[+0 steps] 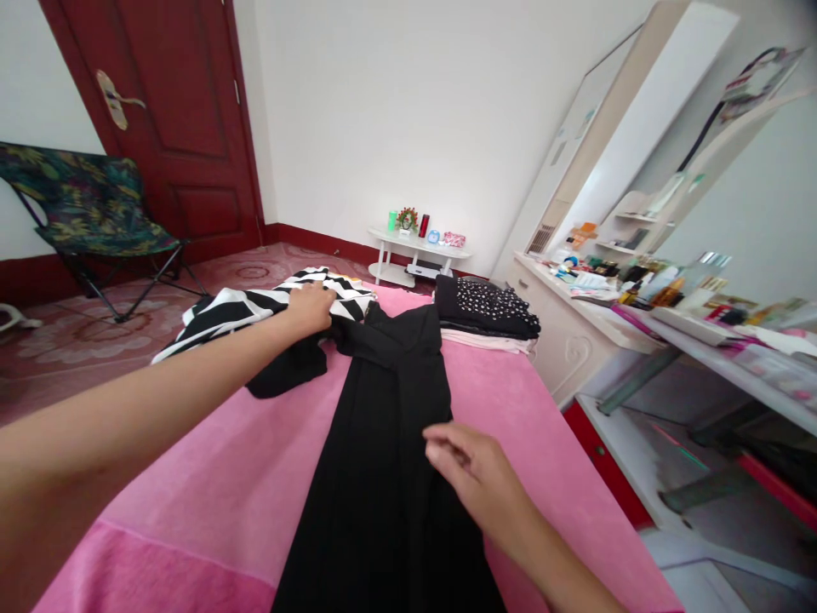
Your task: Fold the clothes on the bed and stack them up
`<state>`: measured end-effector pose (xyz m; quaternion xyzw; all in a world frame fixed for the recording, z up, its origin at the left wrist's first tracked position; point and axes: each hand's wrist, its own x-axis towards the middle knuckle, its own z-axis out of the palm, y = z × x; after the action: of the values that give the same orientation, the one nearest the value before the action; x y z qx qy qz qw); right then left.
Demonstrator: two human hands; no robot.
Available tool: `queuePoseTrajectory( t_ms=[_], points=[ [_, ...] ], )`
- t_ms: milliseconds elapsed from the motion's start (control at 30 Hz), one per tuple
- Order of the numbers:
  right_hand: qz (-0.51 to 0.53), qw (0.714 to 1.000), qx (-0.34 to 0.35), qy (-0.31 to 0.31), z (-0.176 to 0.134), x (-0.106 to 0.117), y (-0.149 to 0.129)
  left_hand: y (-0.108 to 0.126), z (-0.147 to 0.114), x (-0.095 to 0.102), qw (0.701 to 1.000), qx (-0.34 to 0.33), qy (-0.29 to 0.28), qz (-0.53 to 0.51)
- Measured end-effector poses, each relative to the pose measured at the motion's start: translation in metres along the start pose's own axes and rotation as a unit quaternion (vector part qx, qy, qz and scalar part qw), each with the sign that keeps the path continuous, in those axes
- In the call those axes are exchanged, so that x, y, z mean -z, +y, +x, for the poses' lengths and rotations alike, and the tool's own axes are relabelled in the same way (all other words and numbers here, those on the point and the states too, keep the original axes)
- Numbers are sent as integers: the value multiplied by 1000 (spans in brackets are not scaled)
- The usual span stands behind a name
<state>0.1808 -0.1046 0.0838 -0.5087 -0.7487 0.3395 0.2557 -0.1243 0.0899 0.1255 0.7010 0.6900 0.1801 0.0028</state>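
Observation:
A long black garment lies spread lengthwise on the pink bed cover, running toward me. From its upper part a black fabric strip reaches left to my left hand, whose fingers are closed on black cloth. More black cloth hangs in a bunch below that hand. Just behind it lies black-and-white striped clothing, loosely heaped. My right hand is over the garment's right edge, fingers loosely curled, with a small gap between thumb and fingertips and nothing visible in them.
A stack of folded clothes sits at the bed's far right corner. On the right stands a dressing table crowded with bottles. A low white table is at the back wall, a folding chair at left by the red door.

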Motion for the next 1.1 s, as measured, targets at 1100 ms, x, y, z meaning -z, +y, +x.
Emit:
queuePoseTrajectory(
  t_ms=[1100],
  points=[
    [-52, 965, -37, 253, 64, -12, 90, 101, 6, -155, 967, -146, -4, -207]
  ],
)
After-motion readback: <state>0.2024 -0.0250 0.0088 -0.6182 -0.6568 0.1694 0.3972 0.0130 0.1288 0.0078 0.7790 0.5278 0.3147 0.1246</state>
